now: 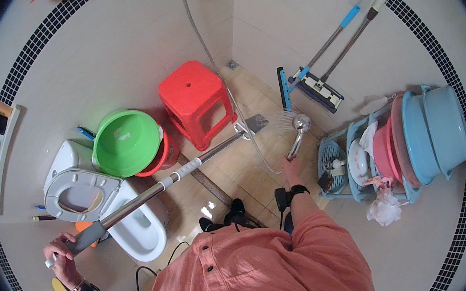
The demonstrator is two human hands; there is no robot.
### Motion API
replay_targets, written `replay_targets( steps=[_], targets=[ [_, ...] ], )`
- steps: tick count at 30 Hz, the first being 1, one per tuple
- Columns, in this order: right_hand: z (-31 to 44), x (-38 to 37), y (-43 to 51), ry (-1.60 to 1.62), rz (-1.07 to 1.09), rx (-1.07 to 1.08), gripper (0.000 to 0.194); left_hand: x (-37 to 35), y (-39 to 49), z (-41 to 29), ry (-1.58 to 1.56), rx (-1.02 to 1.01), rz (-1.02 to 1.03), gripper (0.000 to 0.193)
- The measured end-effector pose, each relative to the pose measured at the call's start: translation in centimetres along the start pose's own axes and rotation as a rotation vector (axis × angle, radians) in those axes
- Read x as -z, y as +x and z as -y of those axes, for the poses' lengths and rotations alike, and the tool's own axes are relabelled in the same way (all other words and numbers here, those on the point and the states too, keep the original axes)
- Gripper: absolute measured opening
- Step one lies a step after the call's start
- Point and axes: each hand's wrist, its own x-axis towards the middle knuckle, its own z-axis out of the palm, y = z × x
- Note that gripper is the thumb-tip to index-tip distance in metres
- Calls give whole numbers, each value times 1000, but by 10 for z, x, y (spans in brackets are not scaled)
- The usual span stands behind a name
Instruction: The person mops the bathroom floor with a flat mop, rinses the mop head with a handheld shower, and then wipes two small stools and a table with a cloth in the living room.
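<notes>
My left hand (62, 255) grips the grey end of a telescopic metal pole (136, 204), at the lower left. The pole slants across to a white and dark grey cleaning head (252, 127) on the tiled floor, beside the red stool. In my right hand (292, 169) is the handle of a chrome shower head (301, 123). Water sprays from it leftward, towards the cleaning head. A grey shower hose (204, 41) hangs down the wall, passes in front of the stool and pole head, and curves up to my right hand.
A red plastic stool (191, 83) stands near the corner. Left of it, a green basin (127, 142) rests over a red bucket (169, 150), beside a toilet (140, 238). A floor squeegee (283, 88) and a flat mop (317, 90) lean rightward. A blue rack (333, 164) holds several basins (446, 129).
</notes>
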Motion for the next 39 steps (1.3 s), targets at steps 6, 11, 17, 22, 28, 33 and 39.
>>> replay_targets(
  steps=[6,11,17,22,28,33,39],
  targets=[
    [33,18,-5,17,-45,32,30,0,-5,5,15,27,-91,19],
    [55,25,-15,-144,-10,114,31,-1,-4,5,12,46,-113,22],
    [23,-1,-18,-13,151,60,33,-5,-1,4,0,65,-123,23],
    [-2,-12,-17,-90,294,22,31,-7,5,0,-3,69,-98,24],
    [5,-4,-24,-124,344,108,30,-7,8,-2,-12,73,-72,22],
    [4,-2,-22,-229,193,59,29,-5,7,0,-16,86,-74,22],
    [0,0,-12,142,194,-205,27,-1,5,1,-21,103,-70,23]
  ],
)
